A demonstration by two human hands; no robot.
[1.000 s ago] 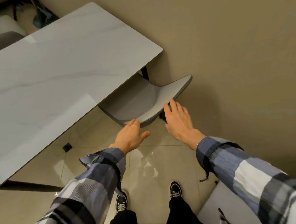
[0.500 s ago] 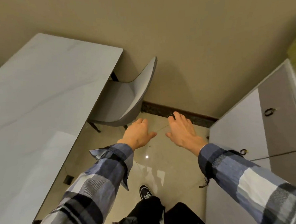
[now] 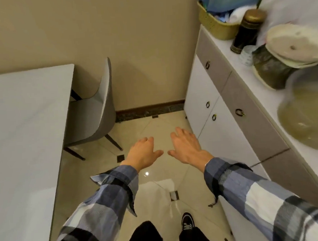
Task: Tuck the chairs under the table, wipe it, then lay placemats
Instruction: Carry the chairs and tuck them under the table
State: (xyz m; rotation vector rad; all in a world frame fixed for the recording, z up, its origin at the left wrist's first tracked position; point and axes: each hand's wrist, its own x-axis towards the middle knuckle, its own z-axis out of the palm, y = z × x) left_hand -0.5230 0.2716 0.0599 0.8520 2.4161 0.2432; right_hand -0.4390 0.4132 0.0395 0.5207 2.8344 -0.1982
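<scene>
Both hands hang empty over the glossy beige tiled floor [image 3: 155, 128], left hand [image 3: 142, 154] and right hand [image 3: 188, 149] palm-down with fingers spread. Left of them stands the pale grey marble-look table [image 3: 23, 138], its grey padded chair [image 3: 96, 113] tucked partly under the far corner. Right of the table, a white cabinet [image 3: 228, 134] carries a woven yellow basket [image 3: 215, 26].

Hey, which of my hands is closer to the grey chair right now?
Left. Your left hand hovers open over the floor just right of the grey chair, not touching it. Your right hand is farther right, nearer the white cabinet.
</scene>
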